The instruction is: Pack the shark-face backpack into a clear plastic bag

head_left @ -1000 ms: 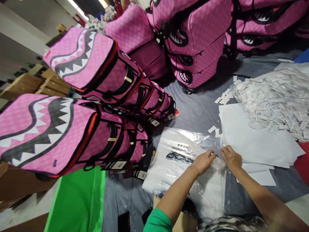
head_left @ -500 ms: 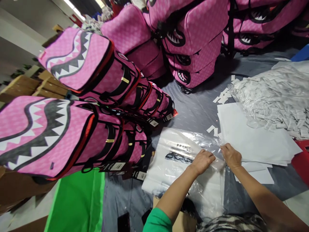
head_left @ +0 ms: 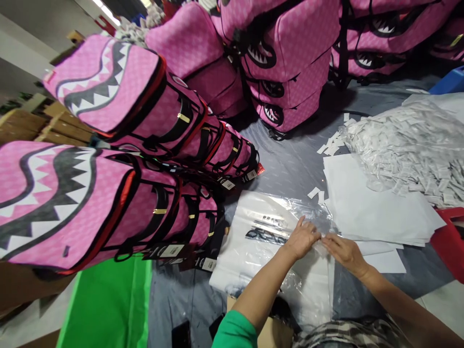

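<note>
A clear plastic bag (head_left: 250, 263) with dark printing lies flat on the grey-covered table in front of me, whitish sheets showing under or through it. My left hand (head_left: 303, 239) is closed, its fingertips pinching the bag's film near its right side. Close beside it, my right hand (head_left: 346, 252) pinches the same film, fingertips almost touching the left ones. Part of the bag is hidden beneath my left forearm. Just right of the hands lies a stack of white paper sheets (head_left: 373, 208).
Pink shark-mouth backpacks (head_left: 105, 87) are stacked at the left and back, with hang tags (head_left: 172, 251) dangling. A large bag of small white packets (head_left: 416, 145) sits at the right, near a red bin (head_left: 449, 239). Bright green material (head_left: 105, 299) hangs at lower left.
My right hand has moved left, from the bag's right edge to beside my left hand. The left hand stays on the film. The view has shifted slightly.
</note>
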{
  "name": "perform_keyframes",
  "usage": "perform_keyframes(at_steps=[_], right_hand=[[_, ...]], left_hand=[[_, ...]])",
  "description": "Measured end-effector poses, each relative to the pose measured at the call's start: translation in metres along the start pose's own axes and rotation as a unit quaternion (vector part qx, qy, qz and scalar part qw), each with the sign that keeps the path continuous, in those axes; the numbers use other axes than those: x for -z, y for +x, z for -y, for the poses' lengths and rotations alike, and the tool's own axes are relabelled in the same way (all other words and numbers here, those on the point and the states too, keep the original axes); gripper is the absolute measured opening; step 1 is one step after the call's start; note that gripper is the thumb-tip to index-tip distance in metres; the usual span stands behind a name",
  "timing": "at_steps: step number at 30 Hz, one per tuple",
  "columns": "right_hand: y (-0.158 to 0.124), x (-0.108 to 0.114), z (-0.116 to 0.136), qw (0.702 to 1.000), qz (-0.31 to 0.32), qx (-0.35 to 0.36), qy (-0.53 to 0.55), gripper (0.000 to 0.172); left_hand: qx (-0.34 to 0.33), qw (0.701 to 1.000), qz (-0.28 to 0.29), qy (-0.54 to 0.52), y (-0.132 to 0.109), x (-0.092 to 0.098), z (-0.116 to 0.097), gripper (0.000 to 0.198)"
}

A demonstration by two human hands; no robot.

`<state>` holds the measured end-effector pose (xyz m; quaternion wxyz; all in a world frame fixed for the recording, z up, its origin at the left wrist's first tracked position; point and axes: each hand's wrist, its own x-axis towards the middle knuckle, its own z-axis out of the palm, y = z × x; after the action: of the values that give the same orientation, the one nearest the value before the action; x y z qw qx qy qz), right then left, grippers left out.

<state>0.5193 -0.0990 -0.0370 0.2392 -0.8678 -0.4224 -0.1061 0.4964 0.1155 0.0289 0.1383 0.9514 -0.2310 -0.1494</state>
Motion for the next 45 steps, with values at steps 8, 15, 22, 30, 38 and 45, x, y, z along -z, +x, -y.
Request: perform_keyframes(at_steps=[8, 15, 22, 30, 38, 45], right_hand=[[0.022, -0.039, -0.038, 0.982, 0.003, -0.17, -0.087, 0.042], [0.013, -0.029, -0.029, 0.977, 0.021, -0.187, -0.099, 0.03], [0.02, -0.033, -0.039, 0.97, 0.045, -0.211, -0.117, 0.021], [0.021, -0.02, -0.023, 0.971, 0.044, -0.194, -0.13, 0.028], [0.024, -0.032, -0.027, 0.97, 0.051, -0.203, -0.124, 0.034], [0.027, -0.027, -0.024, 0.98, 0.023, -0.17, -0.099, 0.032]], left_hand=[[-0.008, 0.999, -0.012, -0.042, -0.011, 0.0, 0.0, 0.029], [0.098, 0.983, -0.008, -0.155, -0.011, 0.0, -0.001, 0.055], [0.085, 0.982, -0.011, -0.166, -0.01, -0.004, -0.001, 0.035], [0.066, 0.99, -0.035, -0.117, -0.015, -0.007, -0.003, 0.028], [0.057, 0.992, -0.047, -0.099, -0.017, -0.011, -0.002, 0.03], [0.078, 0.989, -0.049, -0.116, -0.015, -0.012, -0.003, 0.031]])
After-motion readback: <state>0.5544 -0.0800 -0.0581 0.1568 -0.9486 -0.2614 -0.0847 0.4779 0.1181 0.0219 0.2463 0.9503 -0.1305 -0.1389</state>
